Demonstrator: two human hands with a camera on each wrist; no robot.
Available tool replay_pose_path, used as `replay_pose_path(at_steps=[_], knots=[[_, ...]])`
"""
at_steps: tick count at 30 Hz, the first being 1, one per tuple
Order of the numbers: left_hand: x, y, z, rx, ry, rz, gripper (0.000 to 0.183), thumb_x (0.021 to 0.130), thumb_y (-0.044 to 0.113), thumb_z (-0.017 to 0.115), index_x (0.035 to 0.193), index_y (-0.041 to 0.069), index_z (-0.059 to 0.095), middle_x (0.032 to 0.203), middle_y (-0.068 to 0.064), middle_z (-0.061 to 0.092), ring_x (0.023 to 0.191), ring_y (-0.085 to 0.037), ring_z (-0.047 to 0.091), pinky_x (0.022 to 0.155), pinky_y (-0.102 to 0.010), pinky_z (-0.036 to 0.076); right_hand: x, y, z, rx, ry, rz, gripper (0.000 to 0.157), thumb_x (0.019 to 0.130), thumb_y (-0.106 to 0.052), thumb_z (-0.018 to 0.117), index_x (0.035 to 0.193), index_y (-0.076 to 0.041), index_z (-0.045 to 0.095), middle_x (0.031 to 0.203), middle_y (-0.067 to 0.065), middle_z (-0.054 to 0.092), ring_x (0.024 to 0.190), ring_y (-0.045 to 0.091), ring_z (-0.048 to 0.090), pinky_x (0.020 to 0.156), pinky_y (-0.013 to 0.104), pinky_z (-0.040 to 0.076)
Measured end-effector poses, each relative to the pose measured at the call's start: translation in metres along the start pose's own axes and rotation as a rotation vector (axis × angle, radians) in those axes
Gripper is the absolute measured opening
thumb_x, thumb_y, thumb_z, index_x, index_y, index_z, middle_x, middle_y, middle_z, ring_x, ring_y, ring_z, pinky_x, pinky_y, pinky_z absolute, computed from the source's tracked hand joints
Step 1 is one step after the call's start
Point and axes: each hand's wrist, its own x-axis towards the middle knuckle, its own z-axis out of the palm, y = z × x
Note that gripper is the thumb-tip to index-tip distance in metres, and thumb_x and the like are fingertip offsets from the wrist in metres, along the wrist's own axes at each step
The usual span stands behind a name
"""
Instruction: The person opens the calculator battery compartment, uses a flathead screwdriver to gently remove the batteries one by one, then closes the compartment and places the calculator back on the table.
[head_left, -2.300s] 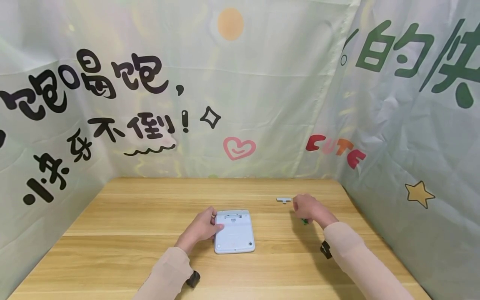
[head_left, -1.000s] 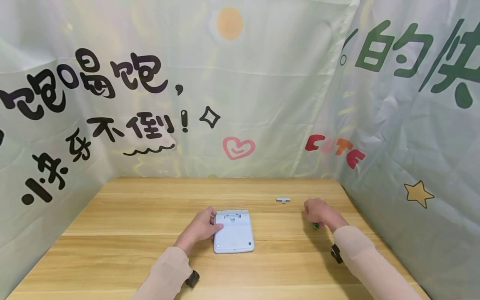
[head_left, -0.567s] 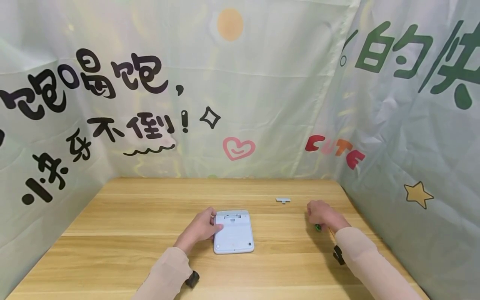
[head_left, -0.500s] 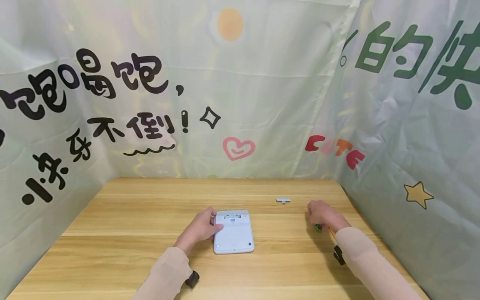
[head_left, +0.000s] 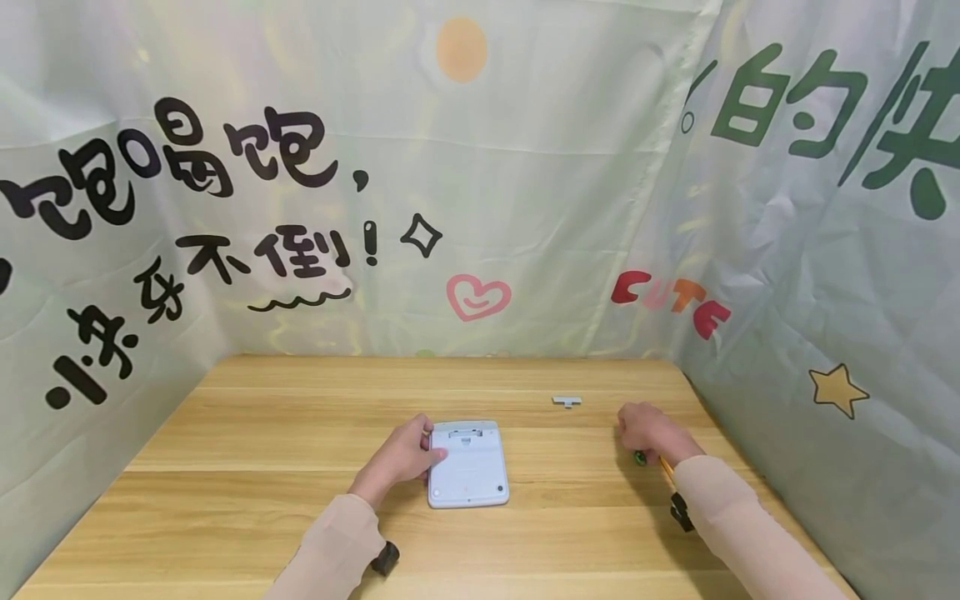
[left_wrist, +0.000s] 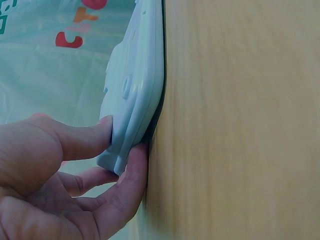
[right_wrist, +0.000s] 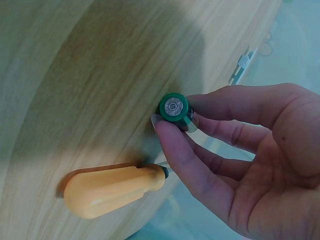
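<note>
A pale blue calculator (head_left: 468, 471) lies face down on the table, its battery compartment (head_left: 466, 433) uncovered near the far edge. My left hand (head_left: 401, 454) holds its left side; in the left wrist view the thumb is on the back and a finger is tucked under the rim of the calculator (left_wrist: 137, 85). Farther right, my right hand (head_left: 648, 429) pinches a green battery (right_wrist: 174, 106) low over the wood, one flat end facing the right wrist camera. Below those fingers, a screwdriver (right_wrist: 115, 190) with a yellow-orange handle rests on the table; its tip is mostly hidden.
The small battery cover (head_left: 567, 401) lies on the far part of the table, left of my right hand. Printed cloth walls (head_left: 555, 208) enclose the wooden table (head_left: 247, 467) at the back and both sides.
My right hand has moved right and slightly nearer with the battery, away from the battery cover. It slows towards now, and the screwdriver handle shows more beneath it. Left hand and calculator stay put.
</note>
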Motion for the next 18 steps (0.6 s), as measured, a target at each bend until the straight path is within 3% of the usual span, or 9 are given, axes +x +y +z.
replay_pose_path(at_steps=[18], knots=[[0.0002, -0.0014, -0.0002, 0.002, -0.008, -0.009, 0.04, 0.096, 0.012, 0.073, 0.128, 0.0, 0.052, 0.102, -0.012, 0.055, 0.082, -0.02, 0.058, 0.065, -0.029, 0.056, -0.0022, 0.0014, 0.0034, 0.0, 0.009, -0.004, 0.022, 0.086, 0.009, 0.055, 0.073, -0.008, 0.05, 0.07, 0.007, 0.048, 0.047, 0.012, 0.052, 0.039, 0.019, 0.04]])
